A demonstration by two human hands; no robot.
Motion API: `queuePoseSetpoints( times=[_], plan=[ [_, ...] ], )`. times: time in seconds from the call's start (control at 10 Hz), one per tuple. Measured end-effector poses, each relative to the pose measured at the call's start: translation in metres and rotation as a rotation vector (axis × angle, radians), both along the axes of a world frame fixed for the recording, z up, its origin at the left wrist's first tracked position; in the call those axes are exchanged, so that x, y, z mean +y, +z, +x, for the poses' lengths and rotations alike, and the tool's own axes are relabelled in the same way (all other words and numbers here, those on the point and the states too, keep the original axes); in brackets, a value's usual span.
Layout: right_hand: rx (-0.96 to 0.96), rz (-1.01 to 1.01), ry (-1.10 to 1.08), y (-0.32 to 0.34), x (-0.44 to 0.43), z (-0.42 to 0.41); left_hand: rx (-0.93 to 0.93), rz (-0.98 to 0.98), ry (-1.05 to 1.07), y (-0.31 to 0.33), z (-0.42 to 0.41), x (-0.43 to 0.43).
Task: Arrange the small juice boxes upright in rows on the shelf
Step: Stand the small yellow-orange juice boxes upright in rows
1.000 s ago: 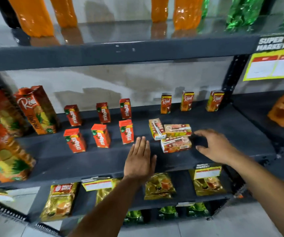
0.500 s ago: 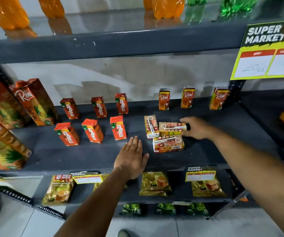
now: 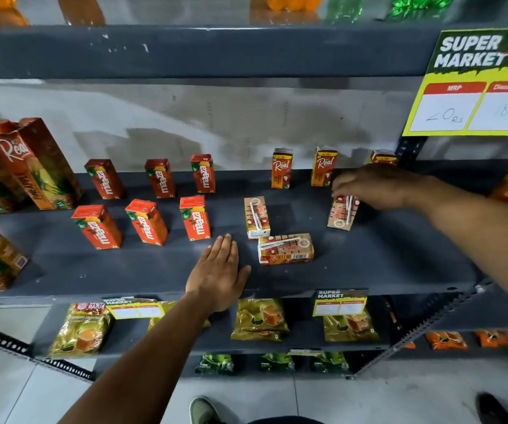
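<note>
On the dark grey shelf (image 3: 369, 264) my right hand (image 3: 378, 186) grips the top of a small Real juice box (image 3: 342, 214), held upright with its straw side facing me, in front of the back row. Two more small Real boxes lie flat mid-shelf: one (image 3: 257, 217) pointing back, one (image 3: 286, 249) sideways. Three Real boxes stand at the back (image 3: 281, 169), (image 3: 323, 167), (image 3: 382, 157), the last partly hidden by my hand. My left hand (image 3: 219, 275) rests flat and empty on the shelf's front. Several red Maaza boxes (image 3: 195, 218) stand in two rows at left.
Tall Real pineapple cartons (image 3: 34, 163) stand at the far left. A yellow price sign (image 3: 476, 87) hangs from the upper shelf at right. Gold tea packets (image 3: 260, 319) fill the lower shelf. Orange and green bottles stand on the top shelf.
My right hand has taken one small Real box from the pile and moved it right and back, standing it upright. The left hand stays flat. The camera has moved closer.
</note>
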State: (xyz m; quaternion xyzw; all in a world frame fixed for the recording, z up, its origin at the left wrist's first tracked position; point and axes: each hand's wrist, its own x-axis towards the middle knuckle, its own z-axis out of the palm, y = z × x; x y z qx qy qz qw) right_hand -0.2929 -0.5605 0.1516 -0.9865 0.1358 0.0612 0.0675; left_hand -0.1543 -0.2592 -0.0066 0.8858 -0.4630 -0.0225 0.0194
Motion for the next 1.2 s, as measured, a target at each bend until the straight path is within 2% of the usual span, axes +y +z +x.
queuePoseSetpoints(
  times=[0.1, 0.2, 0.3, 0.6, 0.8, 1.0, 1.1, 1.2],
  plan=[
    [0.053, -0.053, 0.135, 0.003, 0.0, -0.003, 0.007, -0.016, 0.004, 0.0, -0.001, 0.0],
    [0.064, 0.017, 0.079, 0.006, 0.003, -0.003, 0.006, -0.016, 0.009, 0.0, -0.002, 0.0],
    [0.059, -0.037, 0.049, 0.012, 0.004, -0.002, 0.012, -0.017, 0.01, 0.001, -0.003, 0.0],
    [0.079, -0.388, 0.151, 0.015, -0.004, 0.002, 0.021, -0.001, 0.024, 0.001, -0.004, 0.001],
    [0.132, -0.233, -0.196, -0.002, -0.009, 0.018, 0.014, 0.004, 0.024, 0.002, -0.005, 0.002],
    [0.138, -0.123, -0.368, -0.011, -0.003, 0.03, 0.024, 0.006, 0.022, 0.002, -0.004, 0.001],
    [-0.028, -0.171, -0.301, -0.001, 0.009, 0.025, 0.025, 0.01, 0.024, 0.003, -0.005, 0.001],
    [-0.238, -0.132, -0.104, 0.001, 0.03, 0.02, 0.031, 0.012, 0.028, 0.003, -0.005, 0.001]
  ],
)
